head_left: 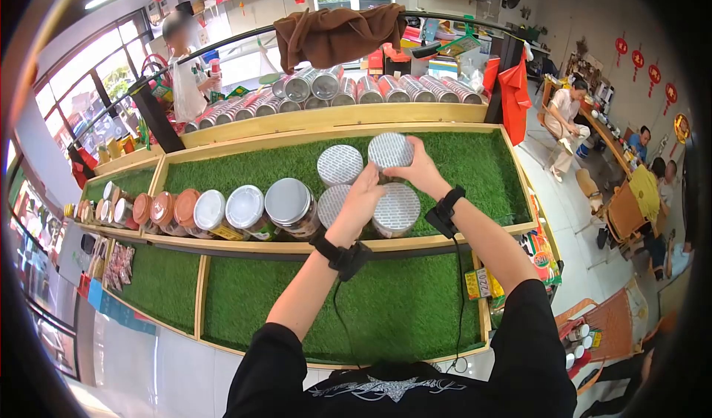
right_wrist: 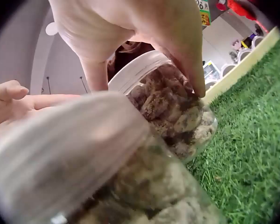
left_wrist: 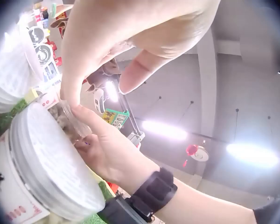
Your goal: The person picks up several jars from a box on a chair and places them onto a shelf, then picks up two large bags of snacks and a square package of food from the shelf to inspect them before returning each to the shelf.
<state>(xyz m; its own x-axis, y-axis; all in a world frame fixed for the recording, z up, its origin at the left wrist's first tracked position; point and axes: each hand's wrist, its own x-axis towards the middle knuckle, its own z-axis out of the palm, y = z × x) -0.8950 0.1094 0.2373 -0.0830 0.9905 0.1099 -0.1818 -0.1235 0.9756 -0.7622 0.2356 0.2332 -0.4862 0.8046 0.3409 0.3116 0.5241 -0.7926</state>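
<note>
My right hand [head_left: 423, 169] grips a clear jar by its white patterned lid [head_left: 391, 150], at the back of a group of four such jars. In the right wrist view, that hand [right_wrist: 130, 23] holds the jar [right_wrist: 170, 109] of brown lumpy pieces, slightly tilted, with thumb and fingers on opposite sides. My left hand [head_left: 357, 206] hovers over the group beside it, fingers extended, their tips close to the held jar. In the left wrist view, the left hand [left_wrist: 144, 28] has its thumb apart from its fingers; whether it touches the jar cannot be told.
A row of jars with white, grey and orange lids [head_left: 247, 206] stands to the left on green turf. Wooden rims [head_left: 334, 130] divide the display. Behind are stacked cans [head_left: 368, 89] and a brown cloth [head_left: 334, 36] on a rail. People sit at the right.
</note>
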